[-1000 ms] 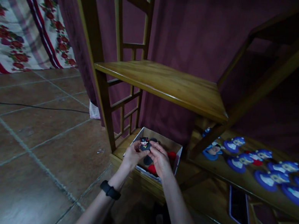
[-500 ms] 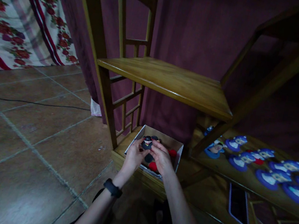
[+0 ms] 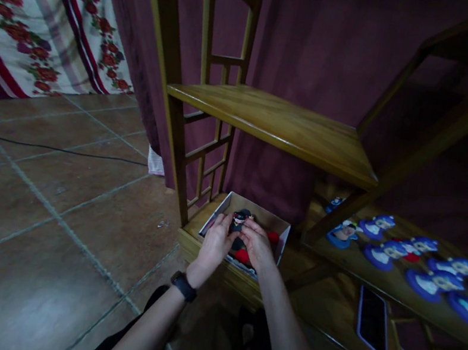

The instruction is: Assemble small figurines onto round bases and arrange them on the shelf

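Observation:
A small dark figurine with a black top and red bits is gripped between my two hands, just over an open cardboard box. My left hand has its fingers closed on the figurine's left side; a dark watch is on that wrist. From the right, my right hand pinches it with bent fingers. Red pieces and dark pieces lie in the box, partly covered by my hands. The figurine's underside is hidden.
A wooden shelf board juts out above the box, with a wooden post at left. To the right stand several blue-and-white figurines. A phone lies lower down. A thin cable crosses the tiled floor.
Both hands have brought the figurine slightly lower into the box, and it appears more tilted. The whole view has shifted a little.

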`<state>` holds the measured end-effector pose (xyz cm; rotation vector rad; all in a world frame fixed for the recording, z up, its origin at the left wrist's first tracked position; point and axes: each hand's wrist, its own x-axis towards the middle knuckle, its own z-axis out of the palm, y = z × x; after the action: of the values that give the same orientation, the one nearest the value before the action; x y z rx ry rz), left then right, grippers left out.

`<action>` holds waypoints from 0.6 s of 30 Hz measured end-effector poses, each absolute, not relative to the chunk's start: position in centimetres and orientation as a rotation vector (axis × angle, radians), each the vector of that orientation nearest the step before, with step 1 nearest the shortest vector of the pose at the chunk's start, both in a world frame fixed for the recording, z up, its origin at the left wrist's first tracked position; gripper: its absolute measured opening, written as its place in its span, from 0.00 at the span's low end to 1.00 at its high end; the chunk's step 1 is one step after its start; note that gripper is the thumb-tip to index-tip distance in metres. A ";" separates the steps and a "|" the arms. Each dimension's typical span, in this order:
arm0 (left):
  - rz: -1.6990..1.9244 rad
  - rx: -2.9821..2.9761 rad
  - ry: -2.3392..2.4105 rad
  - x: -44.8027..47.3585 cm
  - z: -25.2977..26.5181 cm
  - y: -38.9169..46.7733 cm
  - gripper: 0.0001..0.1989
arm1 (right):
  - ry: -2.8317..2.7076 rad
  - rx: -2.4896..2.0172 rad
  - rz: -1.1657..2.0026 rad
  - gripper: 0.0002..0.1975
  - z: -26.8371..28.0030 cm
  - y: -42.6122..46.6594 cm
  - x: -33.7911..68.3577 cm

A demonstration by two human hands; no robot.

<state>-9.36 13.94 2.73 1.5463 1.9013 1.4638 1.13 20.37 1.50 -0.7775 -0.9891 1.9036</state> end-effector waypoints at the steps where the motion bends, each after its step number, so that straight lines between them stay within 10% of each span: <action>1: 1.447 1.568 1.903 -9.3 2.7 13.9 0.21 | -0.999 -0.771 1.905 0.12 1.6 20.3 1.2; 18: 1.304 1.610 2.005 -10.1 2.3 14.5 0.20 | -0.959 -0.810 1.893 0.14 1.4 20.5 1.6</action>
<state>-10.14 14.46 2.28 1.6098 2.0047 1.3043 1.62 20.54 1.43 -0.8098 -0.9589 1.8933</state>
